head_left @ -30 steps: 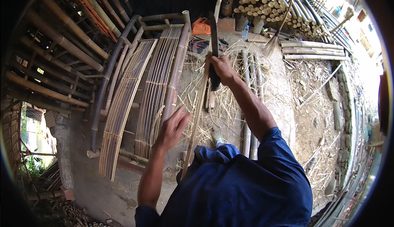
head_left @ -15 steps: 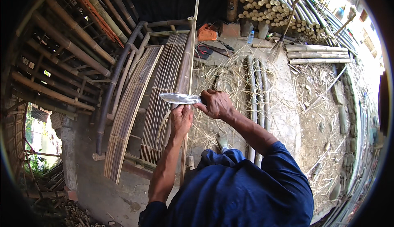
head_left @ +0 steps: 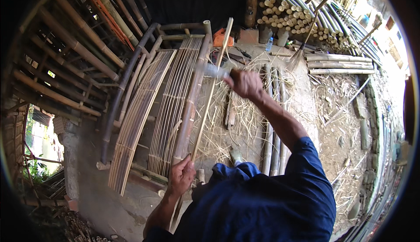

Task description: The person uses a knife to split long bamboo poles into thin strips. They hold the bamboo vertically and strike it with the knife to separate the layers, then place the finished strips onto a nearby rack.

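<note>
My right hand [head_left: 246, 83] is closed round the handle of a large knife [head_left: 211, 70]. Its broad blade, smeared by motion, points left and crosses a long thin bamboo strip [head_left: 204, 117]. That strip slants from near my body up and away; my left hand [head_left: 182, 175] grips it near its lower part. Just left of the strip stands a bamboo bench frame [head_left: 189, 106] with narrow slats [head_left: 174, 95] along it. A separate slatted bamboo panel [head_left: 136, 115] lies along the bench's left side.
Pale shavings [head_left: 245, 111] litter the floor right of the bench, around several long bamboo poles [head_left: 267, 124]. Cut bamboo [head_left: 288, 12] is stacked at the back right, near a broom [head_left: 299, 55] and a plastic bottle [head_left: 269, 44]. A bamboo rack [head_left: 78, 45] rises at the left.
The knife and my right hand have moved up and away along the strip. My left hand has dropped back toward my body, and the strip has swung right, apart from the bench.
</note>
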### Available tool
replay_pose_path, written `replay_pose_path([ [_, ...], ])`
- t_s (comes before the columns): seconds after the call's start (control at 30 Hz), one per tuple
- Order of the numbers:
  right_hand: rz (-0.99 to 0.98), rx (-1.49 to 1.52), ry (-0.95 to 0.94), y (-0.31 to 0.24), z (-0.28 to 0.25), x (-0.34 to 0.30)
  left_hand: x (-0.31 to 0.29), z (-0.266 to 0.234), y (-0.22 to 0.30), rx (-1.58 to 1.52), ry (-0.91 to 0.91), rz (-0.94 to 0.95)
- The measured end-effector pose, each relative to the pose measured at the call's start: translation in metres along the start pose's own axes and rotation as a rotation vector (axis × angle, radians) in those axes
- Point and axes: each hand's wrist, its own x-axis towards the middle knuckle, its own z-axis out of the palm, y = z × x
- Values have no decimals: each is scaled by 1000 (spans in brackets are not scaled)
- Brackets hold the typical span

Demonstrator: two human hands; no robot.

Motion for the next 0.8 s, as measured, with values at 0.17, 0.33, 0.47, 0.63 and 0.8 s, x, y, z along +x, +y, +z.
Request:
replay_pose_path([
  [0.17,264,-109,-143,48,-10,3,-36,-5,3,5,-75,-18],
  [0.33,-232,-26,-32,20,6,-34,-40,-12,6,-146,-92,-112],
  [0.47,500,-260,-92,126,-33,2,-79,-22,9,-42,-114,-160],
  [0.63,818,-134,180,184,-70,11,-123,-46,8,415,-32,-99],
  [0.8,675,-98,-8,108,-50,4,-67,-25,-3,464,84,7],
])
